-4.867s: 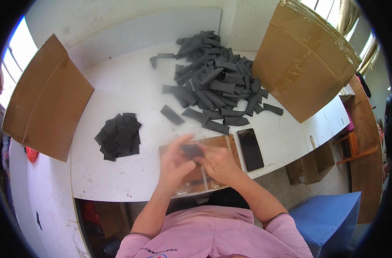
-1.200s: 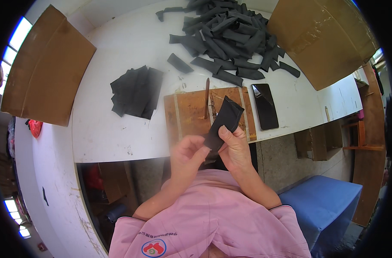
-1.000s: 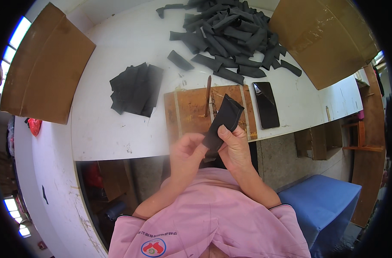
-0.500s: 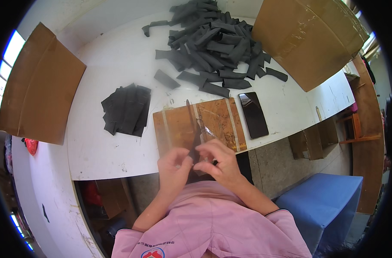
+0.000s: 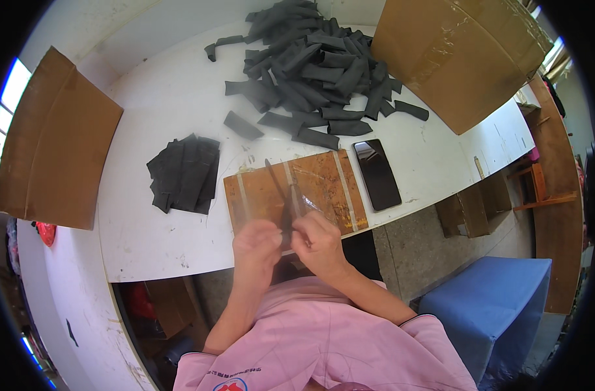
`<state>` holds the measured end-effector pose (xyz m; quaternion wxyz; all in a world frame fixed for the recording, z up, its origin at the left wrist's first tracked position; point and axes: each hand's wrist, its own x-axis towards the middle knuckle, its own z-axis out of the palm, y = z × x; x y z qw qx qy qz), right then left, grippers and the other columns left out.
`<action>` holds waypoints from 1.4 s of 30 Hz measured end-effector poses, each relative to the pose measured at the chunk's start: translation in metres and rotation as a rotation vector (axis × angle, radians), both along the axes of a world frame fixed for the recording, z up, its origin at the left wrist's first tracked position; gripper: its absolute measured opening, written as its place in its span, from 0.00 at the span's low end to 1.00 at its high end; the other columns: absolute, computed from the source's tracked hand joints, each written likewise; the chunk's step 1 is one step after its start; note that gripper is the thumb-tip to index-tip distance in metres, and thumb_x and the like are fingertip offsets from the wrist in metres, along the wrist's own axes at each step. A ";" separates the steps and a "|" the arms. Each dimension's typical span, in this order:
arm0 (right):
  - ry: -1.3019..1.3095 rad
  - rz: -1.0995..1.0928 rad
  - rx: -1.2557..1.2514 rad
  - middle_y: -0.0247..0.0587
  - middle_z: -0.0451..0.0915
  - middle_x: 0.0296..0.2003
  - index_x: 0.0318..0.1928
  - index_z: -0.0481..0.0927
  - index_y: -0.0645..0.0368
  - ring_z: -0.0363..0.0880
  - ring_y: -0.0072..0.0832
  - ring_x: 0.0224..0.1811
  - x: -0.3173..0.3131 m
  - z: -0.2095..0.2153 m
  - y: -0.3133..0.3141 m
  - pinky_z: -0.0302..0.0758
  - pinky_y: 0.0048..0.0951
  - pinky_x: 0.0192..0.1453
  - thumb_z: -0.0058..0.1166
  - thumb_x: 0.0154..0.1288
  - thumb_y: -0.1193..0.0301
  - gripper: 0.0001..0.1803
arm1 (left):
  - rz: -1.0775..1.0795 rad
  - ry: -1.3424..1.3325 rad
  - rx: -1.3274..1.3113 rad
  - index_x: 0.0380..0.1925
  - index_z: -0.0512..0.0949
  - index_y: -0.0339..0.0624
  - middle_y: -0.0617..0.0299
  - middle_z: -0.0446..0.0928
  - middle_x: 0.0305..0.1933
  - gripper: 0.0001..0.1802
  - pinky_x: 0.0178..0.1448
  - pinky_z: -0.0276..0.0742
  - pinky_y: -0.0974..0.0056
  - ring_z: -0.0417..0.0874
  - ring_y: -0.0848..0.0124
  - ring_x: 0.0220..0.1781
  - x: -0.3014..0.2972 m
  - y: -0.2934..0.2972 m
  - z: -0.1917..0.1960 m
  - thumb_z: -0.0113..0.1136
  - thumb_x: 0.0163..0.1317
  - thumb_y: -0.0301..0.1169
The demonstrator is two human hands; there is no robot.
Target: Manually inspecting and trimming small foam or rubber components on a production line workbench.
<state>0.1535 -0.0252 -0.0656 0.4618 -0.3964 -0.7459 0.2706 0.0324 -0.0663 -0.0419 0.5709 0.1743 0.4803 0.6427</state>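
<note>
My left hand (image 5: pixel 255 242) and my right hand (image 5: pixel 321 240) are pressed together over the near edge of a brown wooden board (image 5: pixel 323 186) on the white table (image 5: pixel 167 111). Both pinch a black fabric piece (image 5: pixel 286 225), which shows only as a narrow dark strip between the fingers. A thin dark tool (image 5: pixel 275 181) lies on the board just beyond the hands. To the left sits a flat stack of black pieces (image 5: pixel 183 173). A big loose heap of black pieces (image 5: pixel 317 72) covers the far side.
A black phone (image 5: pixel 377 173) lies right of the board. Open cardboard boxes stand at the far right (image 5: pixel 454 52) and at the left (image 5: pixel 49 143). A blue seat (image 5: pixel 490 313) is on the floor to my right, wooden furniture (image 5: pixel 538 189) beyond.
A second ago the black piece was held up flat and open over the board. Now it is lowered and squeezed narrow between both hands near the table's edge.
</note>
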 end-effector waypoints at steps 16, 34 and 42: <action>0.586 0.457 -1.069 0.27 0.68 0.24 0.28 0.71 0.58 0.65 0.15 0.25 0.013 0.001 0.005 0.63 0.17 0.30 0.48 0.60 0.69 0.07 | -0.098 0.128 0.079 0.39 0.67 0.32 0.55 0.75 0.29 0.15 0.13 0.57 0.80 0.63 0.85 0.12 -0.004 -0.002 -0.001 0.49 0.47 0.15; 0.233 0.225 -0.215 0.39 0.72 0.28 0.27 0.70 0.63 0.70 0.26 0.25 0.006 0.070 0.014 0.66 0.21 0.28 0.51 0.53 0.77 0.04 | -0.042 0.326 0.180 0.30 0.70 0.30 0.56 0.71 0.36 0.04 0.19 0.64 0.79 0.68 0.84 0.19 0.012 0.001 0.054 0.51 0.54 0.18; 0.397 0.528 -0.702 0.26 0.65 0.18 0.25 0.70 0.61 0.59 0.13 0.20 -0.007 0.130 0.072 0.58 0.16 0.23 0.47 0.60 0.70 0.09 | -0.436 -1.040 0.430 0.47 0.65 0.31 0.62 0.70 0.17 0.16 0.10 0.49 0.78 0.55 0.84 0.04 -0.020 0.043 0.087 0.37 0.61 0.26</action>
